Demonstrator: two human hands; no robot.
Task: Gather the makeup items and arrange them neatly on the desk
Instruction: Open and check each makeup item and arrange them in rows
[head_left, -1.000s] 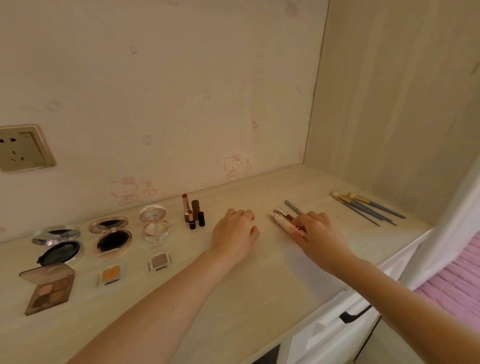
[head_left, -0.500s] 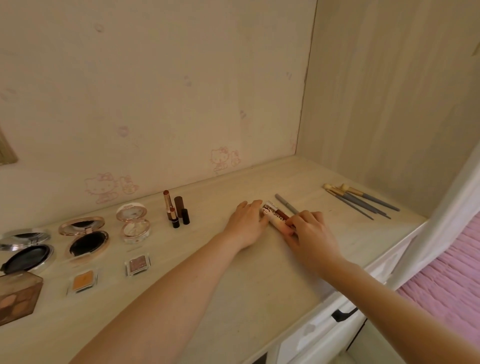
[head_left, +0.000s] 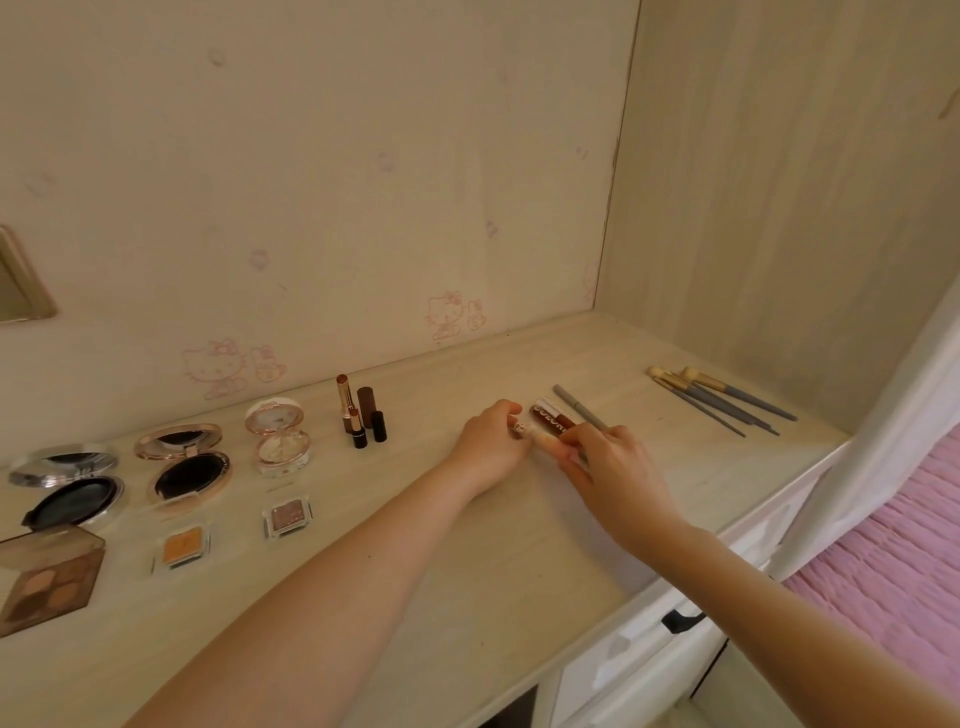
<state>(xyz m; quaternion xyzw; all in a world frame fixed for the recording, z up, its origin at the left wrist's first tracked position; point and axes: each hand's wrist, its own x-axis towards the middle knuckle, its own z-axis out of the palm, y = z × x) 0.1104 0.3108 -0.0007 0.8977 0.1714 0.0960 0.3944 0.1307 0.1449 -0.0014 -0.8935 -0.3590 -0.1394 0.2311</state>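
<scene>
Taking the cluster of upright lipsticks (head_left: 358, 413) near the back wall as the landmark, the open cases all lie to its left on the pale wood-grain table (head_left: 467, 597). Nearest is a small round pearly compact (head_left: 278, 439), lid raised, with a shimmery pale pan inside. Left of that sits a rose-gold compact (head_left: 184, 465) holding a black pan, and further left a silver compact (head_left: 72, 486), also with a dark pan. Nearer the front edge lie a clear square pot (head_left: 287, 514) of mauve-brown shadow and another square pot (head_left: 182, 546) of orange shadow. At the far left a brown palette (head_left: 47, 577) lies open, showing four tan and brown pans.

To the right of the lipsticks both hands meet on a slim cream-coloured tube (head_left: 535, 435) with a small printed figure near its end — it lies low over the table. The left hand (head_left: 491, 441) pinches the tube's left end with fingers closed on it; the right hand (head_left: 613, 480) grips its other end, fingers curled around it. Just behind the tube, touching or nearly so, lies a dark brown tube (head_left: 553, 417) with white lettering and a white cap, and beside that a thin grey pencil (head_left: 579, 413), partly under the right hand.

Well to the right of the lipsticks, near the side wall, several grey-handled brushes (head_left: 722, 397) with pale bristles lie side by side — roughly parallel.
</scene>
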